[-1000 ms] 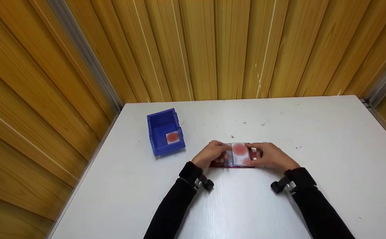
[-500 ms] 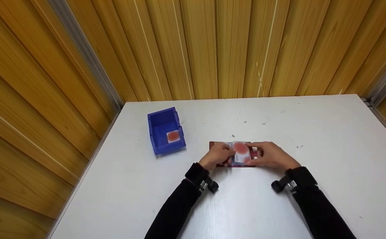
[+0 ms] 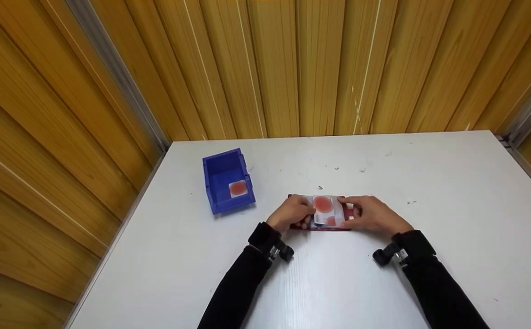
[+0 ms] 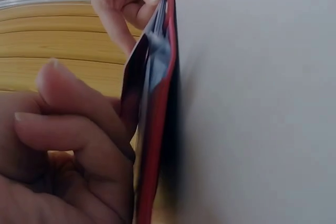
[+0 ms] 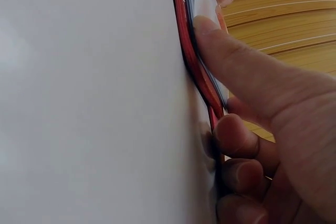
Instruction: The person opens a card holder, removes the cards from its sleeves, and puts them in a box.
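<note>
Left hand [image 3: 291, 213] pinches a rectangular white, red-dotted card [image 3: 324, 205]; right hand [image 3: 377, 214], a red clear-sleeved booklet [image 3: 340, 213]; apparent sleeving likely needs alignment next.

Black sleeves [image 3: 232, 288] end at 2 black wristbands [image 3: 263, 235] with silvery, perhaps metal, fittings [image 3: 273, 251].

Pale red discs on white on the card [image 3: 324, 211], large far, smaller near. Red along the folder [image 4: 161, 114]. Solid blue on the left bin [image 3: 220, 183]; red disc on white on the square [image 3: 237, 188] inside. Black on both sleeves [image 3: 231, 288], white on the table [image 3: 338, 278], golden wood grain up the far wall [image 3: 320, 68].
</note>
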`<state>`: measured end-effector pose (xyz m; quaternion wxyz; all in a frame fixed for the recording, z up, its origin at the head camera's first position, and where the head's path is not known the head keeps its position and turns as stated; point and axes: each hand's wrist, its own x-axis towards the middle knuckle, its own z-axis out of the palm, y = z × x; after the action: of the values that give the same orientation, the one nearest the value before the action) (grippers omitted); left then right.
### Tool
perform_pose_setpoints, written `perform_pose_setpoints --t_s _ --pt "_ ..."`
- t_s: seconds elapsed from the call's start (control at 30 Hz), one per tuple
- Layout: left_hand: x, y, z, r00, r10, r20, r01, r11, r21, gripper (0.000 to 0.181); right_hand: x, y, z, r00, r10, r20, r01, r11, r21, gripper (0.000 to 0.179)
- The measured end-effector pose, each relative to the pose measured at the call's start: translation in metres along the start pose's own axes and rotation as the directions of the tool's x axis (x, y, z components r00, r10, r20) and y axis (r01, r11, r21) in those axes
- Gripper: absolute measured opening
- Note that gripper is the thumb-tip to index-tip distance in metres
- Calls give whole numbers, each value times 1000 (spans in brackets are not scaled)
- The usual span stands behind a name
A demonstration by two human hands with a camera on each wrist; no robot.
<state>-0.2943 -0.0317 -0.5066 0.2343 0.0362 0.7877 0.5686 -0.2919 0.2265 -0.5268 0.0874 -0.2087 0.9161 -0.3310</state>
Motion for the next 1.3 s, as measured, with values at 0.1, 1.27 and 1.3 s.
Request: perform_pose_setpoints --t_s 0.1,1.27,1.3 --pt "-1 0 -5 1000 -12 15 11 999 41 25 0 -1 1 1000 11 2 -11 1000 5 78" --pt "-16 15 -67 987 136 -84 -139 990 -32 11 0 0 0 999 36 2 -36 999 -6 83" --pt "-17 17 -68 982 150 -113 -156 987 -46 12 0 1 0 999 36 -1 -36 999 -3 82"
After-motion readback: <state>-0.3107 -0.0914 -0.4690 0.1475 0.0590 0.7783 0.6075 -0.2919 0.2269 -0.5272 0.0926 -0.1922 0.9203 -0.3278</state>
